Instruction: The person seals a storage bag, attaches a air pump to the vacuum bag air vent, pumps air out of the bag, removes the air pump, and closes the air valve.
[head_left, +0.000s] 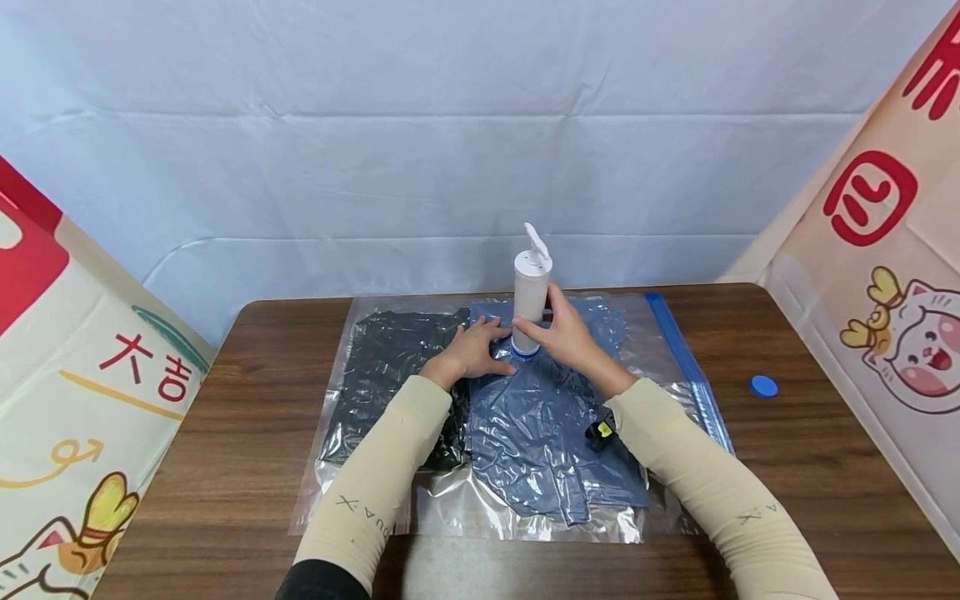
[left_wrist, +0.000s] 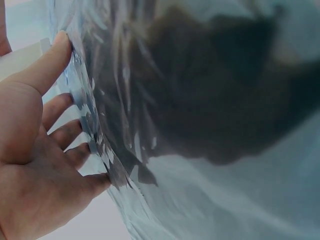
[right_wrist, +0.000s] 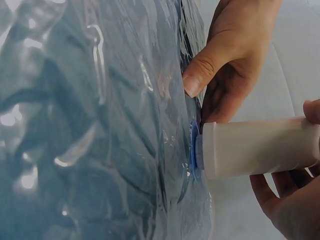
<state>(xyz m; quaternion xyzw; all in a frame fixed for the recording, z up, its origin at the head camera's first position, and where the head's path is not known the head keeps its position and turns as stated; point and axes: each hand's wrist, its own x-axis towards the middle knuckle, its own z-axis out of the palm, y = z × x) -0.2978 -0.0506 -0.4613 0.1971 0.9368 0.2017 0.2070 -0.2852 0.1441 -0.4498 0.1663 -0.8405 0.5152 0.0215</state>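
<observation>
A clear vacuum storage bag (head_left: 453, 500) lies flat with a black folded garment (head_left: 393, 358) and a blue one (head_left: 525, 425) inside. On the bag's blue valve (right_wrist: 194, 150) stands a white cylindrical hand pump (head_left: 531, 292), its flap at the top tilted up. My right hand (head_left: 570, 337) grips the pump's lower body between thumb and fingers. Beside the pump, my left hand (head_left: 472, 348) rests on the film with fingers spread, as the left wrist view shows too. Its fingertips (left_wrist: 75, 97) touch the plastic.
The bag covers the middle of a brown wooden table (head_left: 202, 467). A round blue cap (head_left: 763, 386) lies on the wood to the right. The bag's blue zip edge (head_left: 686, 358) runs along its right side. Cloth backdrops stand behind and at both sides.
</observation>
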